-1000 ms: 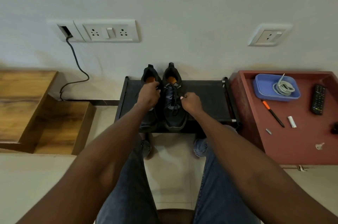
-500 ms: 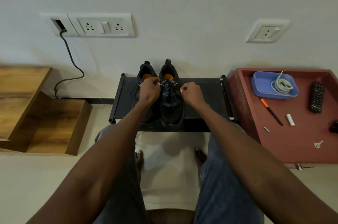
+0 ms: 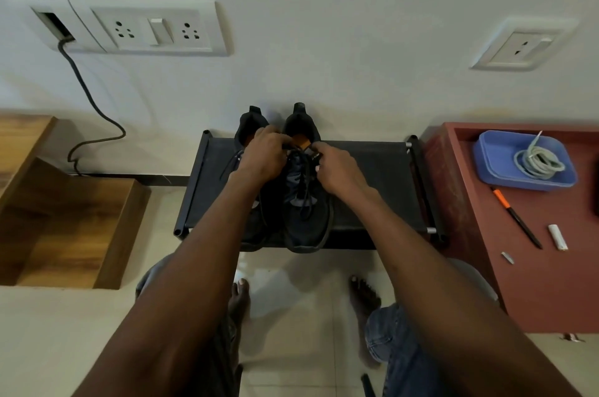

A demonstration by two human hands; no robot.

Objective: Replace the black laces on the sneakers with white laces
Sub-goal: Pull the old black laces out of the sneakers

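Head view: hands (image 3: 299, 163) hide sneakers' (image 3: 304, 202) top eyelets.

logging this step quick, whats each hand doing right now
Left hand: fingers curled at the top of the right sneaker, apparently pinching its black lace.
Right hand: curled, pinching the same lace by the tongue.

low black fabric rack (image 3: 382, 176): pair of black sneakers (image 3: 306, 221) side by side mid-rack, heels at the back edge
red-brown wooden table (image 3: 518, 293): blue plastic tray (image 3: 492, 153), orange-black pen (image 3: 515, 218)
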